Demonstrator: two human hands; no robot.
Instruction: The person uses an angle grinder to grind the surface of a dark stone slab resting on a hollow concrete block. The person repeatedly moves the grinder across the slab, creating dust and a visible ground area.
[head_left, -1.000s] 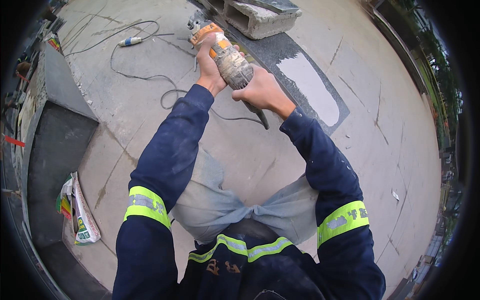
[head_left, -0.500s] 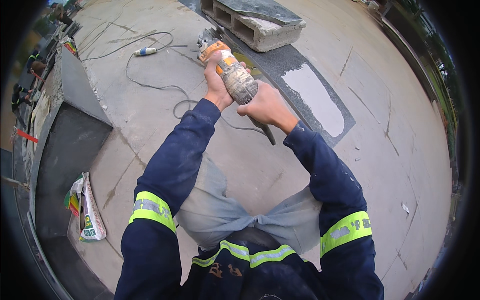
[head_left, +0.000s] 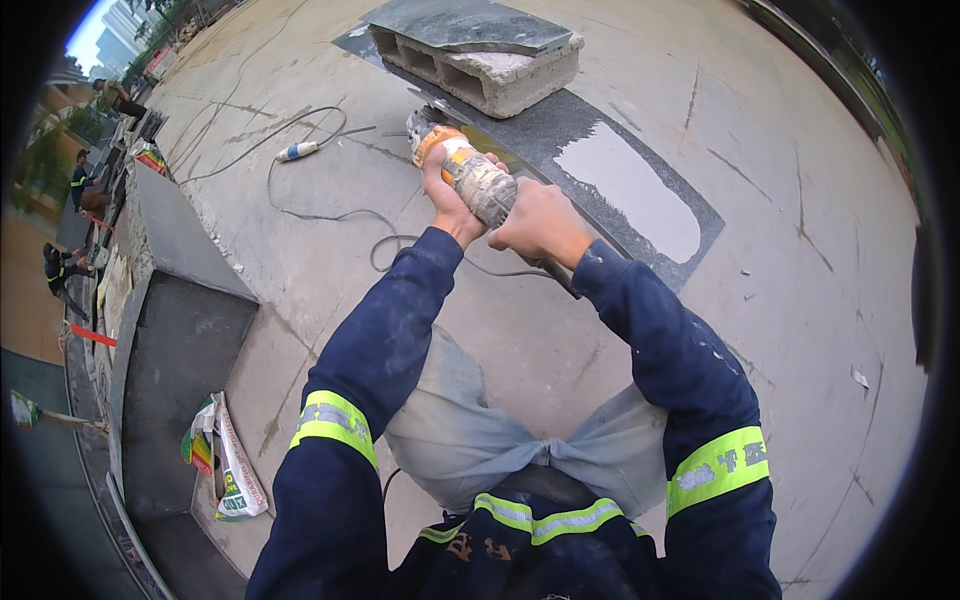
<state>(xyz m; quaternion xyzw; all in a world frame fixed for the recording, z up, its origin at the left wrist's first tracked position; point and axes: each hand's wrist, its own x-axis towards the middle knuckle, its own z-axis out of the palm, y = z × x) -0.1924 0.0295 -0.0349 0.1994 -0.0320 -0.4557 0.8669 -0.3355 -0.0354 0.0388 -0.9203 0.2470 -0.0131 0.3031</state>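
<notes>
Both hands grip an angle grinder with an orange collar and a dusty, pale-smeared body. My left hand cups it from below and the left, just behind the collar. Wrapped over its rear end is my right hand. The grinder's head points away from me, beside the long near edge of a dark grey stone slab; whether its disc touches the edge I cannot tell. A smooth white patch covers part of the slab. The cord loops across the floor to the left.
A hollow concrete block rests on the slab, topped by a broken stone piece. A cable connector lies on the floor. At left stand a dark stone-faced wall and a crumpled bag. Several people are beyond the wall.
My view has turned, showing more of the people and buildings at left. Both hands keep their hold on the grinder, whose rear end now sits more hidden behind my right hand.
</notes>
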